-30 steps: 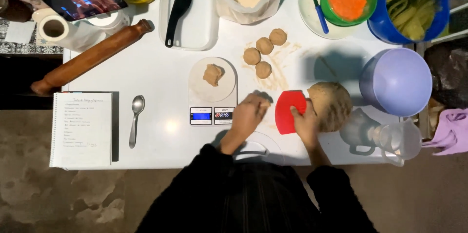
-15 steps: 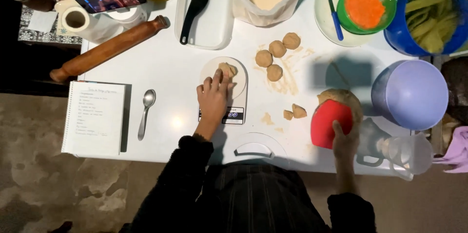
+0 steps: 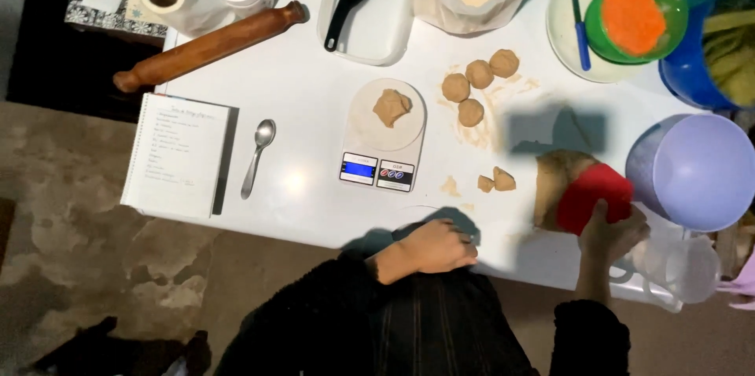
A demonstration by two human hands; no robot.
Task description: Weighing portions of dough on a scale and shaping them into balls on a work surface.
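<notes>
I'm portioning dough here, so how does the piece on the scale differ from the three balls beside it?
The dough piece on the scale is lumpy and unrolled; the three dough balls are smooth and round. The piece lies alone on the scale's round plate; the balls sit clustered on the bare white table, ringed by floury smears. Both are the same tan dough, of similar size.

The person wears a black long-sleeved top, its cuffs ending at the wrists. The left hand [image 3: 436, 246] and right hand [image 3: 612, 234] are bare, without gloves.
</notes>
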